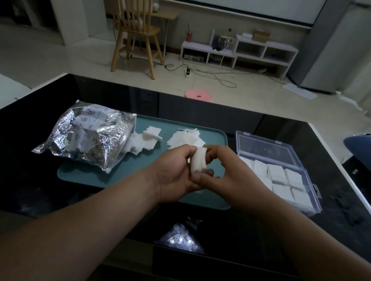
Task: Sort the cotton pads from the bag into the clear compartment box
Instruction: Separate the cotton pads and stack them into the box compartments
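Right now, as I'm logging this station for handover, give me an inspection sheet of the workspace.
surface: glossy black table with a teal tray on it.
job's things: foil bag lying over the tray's left end; loose pads on the tray beside it; clear box right of the tray, lid open, compartments holding sorted pads.
clutter: nothing seen.
grips: left hand and right hand both hold one pad stack above the tray.
cables: cables on the floor beyond the table; none on it.
surroundings: wooden chair, pink stool, low white shelf.
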A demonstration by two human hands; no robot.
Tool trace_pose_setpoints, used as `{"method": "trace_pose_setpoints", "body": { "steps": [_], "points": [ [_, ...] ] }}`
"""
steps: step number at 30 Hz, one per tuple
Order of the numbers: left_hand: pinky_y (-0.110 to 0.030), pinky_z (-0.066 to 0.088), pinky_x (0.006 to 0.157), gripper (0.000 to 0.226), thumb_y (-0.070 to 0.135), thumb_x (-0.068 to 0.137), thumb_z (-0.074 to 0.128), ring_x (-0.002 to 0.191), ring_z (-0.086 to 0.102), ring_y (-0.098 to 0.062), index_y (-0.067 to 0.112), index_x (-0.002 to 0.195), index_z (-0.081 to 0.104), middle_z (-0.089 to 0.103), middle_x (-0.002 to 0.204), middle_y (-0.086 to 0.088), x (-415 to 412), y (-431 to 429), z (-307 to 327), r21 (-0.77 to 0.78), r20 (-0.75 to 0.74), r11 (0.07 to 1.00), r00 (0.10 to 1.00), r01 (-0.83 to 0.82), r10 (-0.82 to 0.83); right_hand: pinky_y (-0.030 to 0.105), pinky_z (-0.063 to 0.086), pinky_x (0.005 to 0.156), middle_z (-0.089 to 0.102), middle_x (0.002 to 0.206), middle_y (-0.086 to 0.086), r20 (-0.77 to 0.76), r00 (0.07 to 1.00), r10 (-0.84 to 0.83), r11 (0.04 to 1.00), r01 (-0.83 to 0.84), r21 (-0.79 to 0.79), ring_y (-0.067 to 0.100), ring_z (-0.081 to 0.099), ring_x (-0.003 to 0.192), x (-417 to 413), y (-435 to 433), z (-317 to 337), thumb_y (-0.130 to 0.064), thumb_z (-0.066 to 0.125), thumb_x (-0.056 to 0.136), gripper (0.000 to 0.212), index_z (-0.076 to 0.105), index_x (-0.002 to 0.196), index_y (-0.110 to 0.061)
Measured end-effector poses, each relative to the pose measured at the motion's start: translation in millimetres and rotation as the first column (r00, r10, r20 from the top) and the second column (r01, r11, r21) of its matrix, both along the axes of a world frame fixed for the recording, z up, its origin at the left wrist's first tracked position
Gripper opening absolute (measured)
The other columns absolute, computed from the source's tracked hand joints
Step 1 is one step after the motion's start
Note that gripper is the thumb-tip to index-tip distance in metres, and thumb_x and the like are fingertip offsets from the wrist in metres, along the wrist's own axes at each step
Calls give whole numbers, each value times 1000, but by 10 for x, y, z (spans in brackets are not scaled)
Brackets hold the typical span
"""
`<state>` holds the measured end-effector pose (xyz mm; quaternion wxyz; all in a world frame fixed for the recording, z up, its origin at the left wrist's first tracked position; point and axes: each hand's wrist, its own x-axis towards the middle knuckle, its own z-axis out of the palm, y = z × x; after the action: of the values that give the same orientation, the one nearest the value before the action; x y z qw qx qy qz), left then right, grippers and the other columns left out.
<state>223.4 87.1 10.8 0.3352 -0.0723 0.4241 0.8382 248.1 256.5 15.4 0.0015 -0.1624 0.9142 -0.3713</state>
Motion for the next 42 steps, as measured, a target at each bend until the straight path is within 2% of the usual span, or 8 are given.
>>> {"method": "trace_pose_setpoints", "body": {
  "steps": [5, 15, 20, 26, 32, 37, 40, 42],
  "points": [
    [-44, 63, 81, 27, 23, 108, 43, 79, 71, -20, 13, 127, 61, 73, 97, -9, 24, 58, -14, -17, -80, 996, 993, -92, 90, 23, 44, 84, 62, 105, -16, 14, 988, -157, 987, 157, -38, -3, 59, 98, -50, -11, -63, -41, 62, 100, 14, 69, 98, -29],
    [-37, 62, 73, 28, 25, 110, 43, 89, 66, -20, 9, 126, 60, 64, 120, -19, 12, 188, -74, -155, -162, 971, 974, -184, 159, 27, 48, 77, 69, 95, -11, 91, 975, -204, 978, 207, -22, 1, 63, 89, -4, 5, -46, -51, 63, 98, 26, 71, 90, -28],
    [-42, 63, 74, 26, 28, 108, 51, 91, 68, -24, 9, 123, 59, 68, 116, -16, 11, 379, -48, -170, -147, 959, 968, -227, 203, 32, 49, 68, 71, 81, -4, 202, 925, -323, 931, 349, -111, 13, 65, 77, -28, 99, 29, -36, 68, 98, 18, 74, 89, -21],
    [-29, 52, 56, 26, 33, 109, 39, 70, 57, -20, 11, 117, 52, 59, 96, -11, 13, 603, -88, -487, -373, 840, 926, -239, 47, 53, 57, 80, 71, 85, 14, 270, 891, -366, 911, 402, -91, 21, 62, 73, 11, 230, 3, -26, 54, 101, 27, 71, 86, -10],
    [-37, 42, 71, 21, 35, 106, 36, 80, 53, -22, 15, 110, 44, 56, 93, -9, 8, 864, -118, -619, -547, 703, 835, -351, -65, 56, 57, 83, 70, 88, 7, 197, 892, -406, 903, 425, -65, 26, 67, 85, 68, 289, -37, -28, 47, 105, 30, 68, 92, -11],
    [-27, 32, 58, 19, 26, 109, 34, 76, 47, -13, 9, 109, 44, 49, 94, -1, 11, 968, -115, -679, -617, 611, 767, -407, -176, 48, 60, 71, 72, 84, 14, 236, 863, -447, 853, 491, -176, 31, 70, 80, 28, 429, -6, -24, 58, 96, 20, 68, 93, -6],
    [-34, 34, 62, 19, 29, 107, 37, 77, 50, -16, 17, 97, 46, 52, 90, 0, -16, 1040, -93, -625, -606, 677, 788, -389, -107, 28, 57, 59, 74, 92, 9, 328, 843, -426, 807, 518, -283, 20, 73, 80, 16, 522, 10, -23, 66, 96, 13, 65, 105, -13],
    [-36, 40, 66, 21, 33, 105, 40, 78, 54, -19, 20, 90, 49, 57, 88, -2, -79, 1098, -43, -610, -606, 701, 787, -370, -112, 33, 57, 68, 74, 97, 7, 365, 832, -417, 763, 539, -357, 23, 74, 88, -31, 626, 51, -17, 69, 95, 17, 59, 109, -19]
  ]
}}
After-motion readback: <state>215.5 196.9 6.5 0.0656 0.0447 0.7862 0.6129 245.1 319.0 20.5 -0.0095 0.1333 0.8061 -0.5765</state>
